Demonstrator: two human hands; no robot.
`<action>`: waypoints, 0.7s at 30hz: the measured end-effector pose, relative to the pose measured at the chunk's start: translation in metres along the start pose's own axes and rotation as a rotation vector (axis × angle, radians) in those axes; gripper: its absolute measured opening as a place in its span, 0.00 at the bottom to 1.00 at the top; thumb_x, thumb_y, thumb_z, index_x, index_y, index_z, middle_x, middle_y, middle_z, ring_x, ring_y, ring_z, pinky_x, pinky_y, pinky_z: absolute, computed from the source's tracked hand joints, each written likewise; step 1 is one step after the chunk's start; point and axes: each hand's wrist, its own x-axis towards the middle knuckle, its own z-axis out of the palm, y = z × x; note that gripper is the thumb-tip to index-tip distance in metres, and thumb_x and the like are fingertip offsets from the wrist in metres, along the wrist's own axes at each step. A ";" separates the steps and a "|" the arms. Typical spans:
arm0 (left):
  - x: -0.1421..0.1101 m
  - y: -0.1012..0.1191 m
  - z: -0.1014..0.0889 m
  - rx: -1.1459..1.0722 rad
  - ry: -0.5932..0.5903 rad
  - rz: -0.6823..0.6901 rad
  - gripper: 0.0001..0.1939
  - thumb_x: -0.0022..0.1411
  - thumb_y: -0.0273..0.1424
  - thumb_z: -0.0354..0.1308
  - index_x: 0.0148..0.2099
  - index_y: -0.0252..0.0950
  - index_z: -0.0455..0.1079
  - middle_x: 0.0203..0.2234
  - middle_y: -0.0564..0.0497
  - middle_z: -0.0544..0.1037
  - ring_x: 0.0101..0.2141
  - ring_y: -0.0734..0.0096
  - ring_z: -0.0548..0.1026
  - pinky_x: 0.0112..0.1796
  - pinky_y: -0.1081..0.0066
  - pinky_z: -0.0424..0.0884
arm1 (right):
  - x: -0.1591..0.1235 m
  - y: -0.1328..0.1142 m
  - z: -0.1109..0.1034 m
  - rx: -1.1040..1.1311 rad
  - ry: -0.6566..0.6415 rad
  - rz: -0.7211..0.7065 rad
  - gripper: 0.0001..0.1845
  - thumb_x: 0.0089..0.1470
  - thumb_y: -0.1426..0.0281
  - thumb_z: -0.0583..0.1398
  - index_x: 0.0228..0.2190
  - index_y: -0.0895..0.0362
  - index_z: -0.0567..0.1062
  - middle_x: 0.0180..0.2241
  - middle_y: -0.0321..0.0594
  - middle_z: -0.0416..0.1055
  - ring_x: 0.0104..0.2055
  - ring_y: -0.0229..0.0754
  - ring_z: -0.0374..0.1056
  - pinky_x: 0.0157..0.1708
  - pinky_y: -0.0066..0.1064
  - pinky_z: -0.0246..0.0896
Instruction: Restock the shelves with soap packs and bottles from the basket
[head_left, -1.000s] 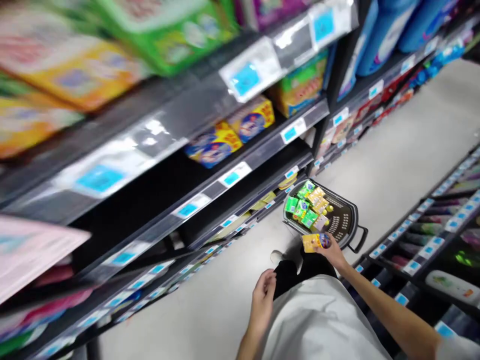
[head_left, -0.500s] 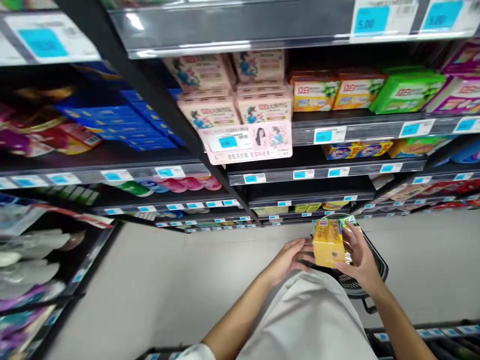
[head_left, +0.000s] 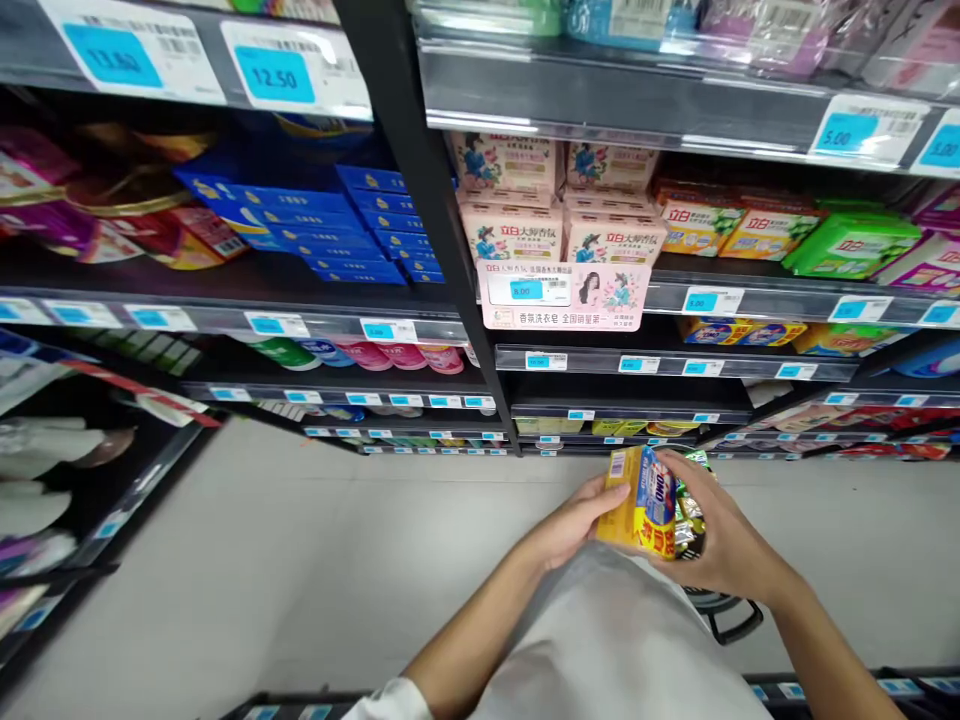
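Retail shop aisle, household goods: black metal shelving (head_left: 420,200) stacked with boxed soap (head_left: 510,235) and other packets, blue price labels (head_left: 274,75) along the shelf edges (12.50 and 5.00 readable), a pink promotional sign (head_left: 562,295), a pale floor (head_left: 225,560), a black shopping basket (head_left: 739,622).

Carton (head_left: 636,503) yellow with blue panel, red lettering; shelf tags (head_left: 275,75) cyan on white.

Yellow OMO pack (head_left: 637,503) partly hidden behind right-hand fingers (head_left: 694,490); foil packets (head_left: 688,530) past them half covered, print too small. Basket (head_left: 739,622) below fingers mostly hidden by shirt (head_left: 607,640).
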 end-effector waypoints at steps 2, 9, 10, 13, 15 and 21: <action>-0.004 0.003 0.001 -0.020 0.007 0.026 0.35 0.51 0.49 0.72 0.56 0.34 0.73 0.50 0.41 0.81 0.51 0.52 0.78 0.50 0.63 0.72 | 0.005 -0.005 -0.002 -0.039 -0.031 -0.033 0.58 0.45 0.56 0.72 0.70 0.42 0.51 0.68 0.43 0.56 0.69 0.62 0.54 0.67 0.55 0.56; -0.016 0.008 0.005 -0.069 0.143 0.133 0.34 0.50 0.46 0.74 0.54 0.34 0.74 0.48 0.42 0.81 0.50 0.53 0.78 0.51 0.63 0.70 | 0.020 -0.020 -0.004 -0.063 -0.139 -0.040 0.60 0.50 0.56 0.70 0.71 0.44 0.41 0.70 0.46 0.51 0.71 0.60 0.50 0.67 0.54 0.55; -0.017 0.008 0.005 -0.075 0.167 0.142 0.34 0.49 0.46 0.74 0.53 0.34 0.74 0.48 0.42 0.82 0.50 0.53 0.78 0.50 0.64 0.71 | 0.022 -0.023 -0.004 -0.053 -0.144 -0.046 0.60 0.50 0.57 0.70 0.71 0.45 0.41 0.71 0.47 0.50 0.71 0.59 0.50 0.67 0.53 0.55; -0.020 0.005 0.005 -0.097 0.229 0.182 0.33 0.47 0.46 0.75 0.52 0.34 0.75 0.46 0.43 0.82 0.49 0.52 0.78 0.48 0.64 0.71 | 0.028 -0.029 -0.003 -0.021 -0.168 -0.061 0.60 0.50 0.57 0.70 0.71 0.46 0.41 0.71 0.47 0.48 0.73 0.57 0.46 0.69 0.51 0.51; -0.020 0.002 0.004 -0.124 0.250 0.209 0.33 0.47 0.45 0.75 0.51 0.34 0.75 0.45 0.44 0.82 0.49 0.52 0.78 0.48 0.64 0.72 | 0.030 -0.032 -0.001 0.014 -0.179 -0.059 0.60 0.51 0.57 0.70 0.71 0.45 0.39 0.73 0.46 0.44 0.74 0.56 0.42 0.70 0.51 0.48; -0.019 -0.006 0.003 -0.234 0.286 0.305 0.30 0.50 0.44 0.74 0.52 0.36 0.74 0.47 0.45 0.82 0.51 0.53 0.78 0.51 0.62 0.72 | 0.029 -0.029 0.008 0.130 -0.148 0.057 0.66 0.48 0.52 0.72 0.71 0.41 0.34 0.74 0.45 0.36 0.75 0.57 0.38 0.70 0.55 0.47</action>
